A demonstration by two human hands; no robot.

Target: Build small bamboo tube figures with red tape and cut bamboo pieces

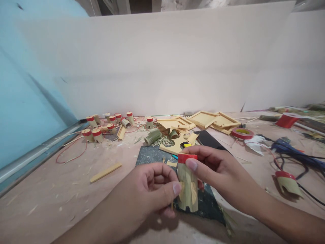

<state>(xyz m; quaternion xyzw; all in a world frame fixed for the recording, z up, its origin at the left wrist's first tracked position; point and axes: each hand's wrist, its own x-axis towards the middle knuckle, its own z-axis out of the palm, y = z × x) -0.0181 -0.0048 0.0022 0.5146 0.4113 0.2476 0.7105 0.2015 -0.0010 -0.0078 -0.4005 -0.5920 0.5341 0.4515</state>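
Upright in front of me is a short bamboo tube with a red tape band round its top and a notched lower edge. My right hand grips it near the top, thumb across the red band and fingers behind. Two small pale wood pieces show on its lower front, left and right. My left hand is closed in a pinch at the tube's lower left side, thumb tip by the left wood piece. A thin sliver shows below those fingers; what they pinch is mostly hidden. A dark slab lies beneath.
Several red-banded bamboo tubes stand at the back left. A flat wood strip lies left. Wooden frames, a black flat object, red tape, blue cable and another banded tube lie behind and right.
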